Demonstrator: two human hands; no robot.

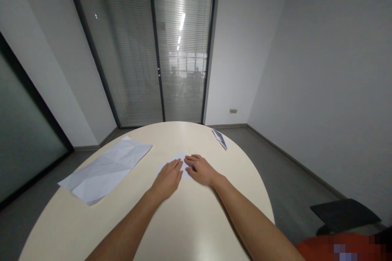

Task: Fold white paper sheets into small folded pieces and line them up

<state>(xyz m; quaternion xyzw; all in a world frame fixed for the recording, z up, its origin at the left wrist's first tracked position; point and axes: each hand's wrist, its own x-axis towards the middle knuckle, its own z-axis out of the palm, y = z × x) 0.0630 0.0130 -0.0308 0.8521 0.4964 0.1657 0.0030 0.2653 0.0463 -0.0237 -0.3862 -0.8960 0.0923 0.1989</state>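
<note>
A small piece of folded white paper [185, 173] lies flat on the table, partly covered by both hands. My left hand [168, 177] rests on its left side with the fingers stretched out. From the right, my right hand [201, 170] lies on the paper, its fingers extended and slightly apart. The fingertips of the two hands almost meet over the middle of the sheet. How the paper is folded beneath the hands is hidden.
Creased large white sheets [110, 167] lie at the left of the round cream table [186, 228]. A folded paper piece [220, 139] sits near the far right edge. A black chair part [344, 215] stands at lower right. Beyond are glass doors with blinds [128, 57].
</note>
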